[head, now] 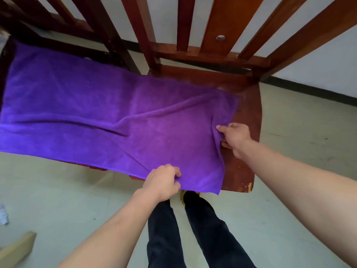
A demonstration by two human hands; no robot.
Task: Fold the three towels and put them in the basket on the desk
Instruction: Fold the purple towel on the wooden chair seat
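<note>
- The room has a pale floor and a white wall with a dark strip along the bottom.
- A brown wooden seat stands in front of the person. Its back is made of tall slats.
- One purple towel lies open on the seat. It is not folded yet and has a few soft bumps in it.
- The towel's long way runs from left to right along the seat. Its left end goes off toward the left edge of the view.
- The left hand is at the near edge of the seat. Its fingers are curled tight and grab the towel's near long edge, close to the near right corner.
- The right hand is at the towel's short right end. Its thumb lies on top and its fingers go under, so it pinches that end.
- So both hands hold the same end, the right one. The rest of the towel lies to the left of the fingers, and the left end is well apart from both hands.
- I think the next move is to lift the right end and carry it left, over the towel, to meet the left end.
- The left hand is a bit nearer to that side.
- The basket and the other two towels cannot be seen here.
</note>
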